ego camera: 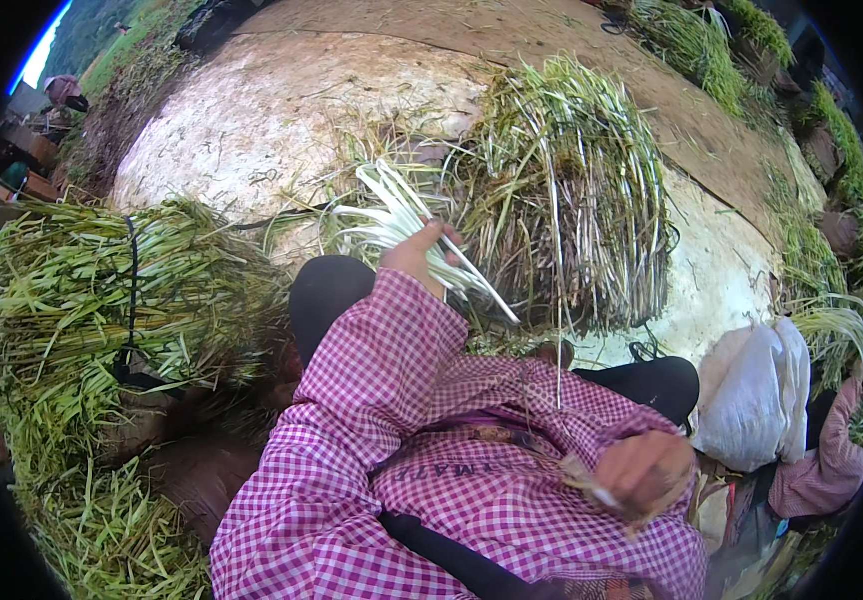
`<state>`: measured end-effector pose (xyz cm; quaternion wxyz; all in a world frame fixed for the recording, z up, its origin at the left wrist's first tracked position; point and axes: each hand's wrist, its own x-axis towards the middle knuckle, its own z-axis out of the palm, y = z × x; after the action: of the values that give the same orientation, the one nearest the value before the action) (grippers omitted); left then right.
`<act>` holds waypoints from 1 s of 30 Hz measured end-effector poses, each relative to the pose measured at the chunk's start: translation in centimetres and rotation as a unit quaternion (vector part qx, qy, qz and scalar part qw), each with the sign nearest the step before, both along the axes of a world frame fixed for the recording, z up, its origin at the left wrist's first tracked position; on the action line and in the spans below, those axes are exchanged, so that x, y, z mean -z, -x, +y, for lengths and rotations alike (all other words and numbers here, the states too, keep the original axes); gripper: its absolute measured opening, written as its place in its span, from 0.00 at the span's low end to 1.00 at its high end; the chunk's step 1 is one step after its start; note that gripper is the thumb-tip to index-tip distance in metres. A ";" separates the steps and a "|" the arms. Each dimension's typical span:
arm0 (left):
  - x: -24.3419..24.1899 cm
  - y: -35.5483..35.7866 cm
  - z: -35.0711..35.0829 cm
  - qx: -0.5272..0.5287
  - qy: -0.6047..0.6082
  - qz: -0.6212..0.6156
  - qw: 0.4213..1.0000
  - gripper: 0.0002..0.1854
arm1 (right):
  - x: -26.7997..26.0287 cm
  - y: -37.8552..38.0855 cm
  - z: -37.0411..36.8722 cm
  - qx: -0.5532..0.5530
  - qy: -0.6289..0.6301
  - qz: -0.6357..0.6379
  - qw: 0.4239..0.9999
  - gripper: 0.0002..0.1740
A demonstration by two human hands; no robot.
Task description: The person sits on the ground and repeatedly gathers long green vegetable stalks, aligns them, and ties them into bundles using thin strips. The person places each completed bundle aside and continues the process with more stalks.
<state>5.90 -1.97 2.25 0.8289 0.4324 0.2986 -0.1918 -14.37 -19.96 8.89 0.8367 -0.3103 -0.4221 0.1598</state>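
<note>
My left hand (425, 251) grips a small bunch of pale green-white stalks (390, 210), which fan out to the upper left while one longer stalk points down to the right. Blurred by motion, my right hand (645, 472) is close to my chest, its fingers closed on the pale end of a thin plant strand. To the right of my left hand stands a large heap of stalks (596, 195), with green tops and whitish-brown lower parts. A long pale stalk (556, 225) hangs down over its front towards my lap.
A big bundle of green stalks (191, 292), tied with a black strap (133, 277), lies at the left. White sacks (750, 390) stand at my right, near another person's sleeved arm (825, 465). A soiled pale sheet (289, 97) covers the ground ahead; more green bundles (690, 49) line the upper right.
</note>
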 end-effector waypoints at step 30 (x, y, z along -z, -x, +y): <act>1.7 4.6 -1.1 0.229 0.030 -0.065 0.971 0.08 | 9.3 -4.2 2.8 0.335 0.596 0.203 0.701 0.13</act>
<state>1.28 -3.05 0.59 0.7928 0.4760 0.1316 -0.3572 -10.14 -17.20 -0.43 0.5408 -0.8251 0.0730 0.1462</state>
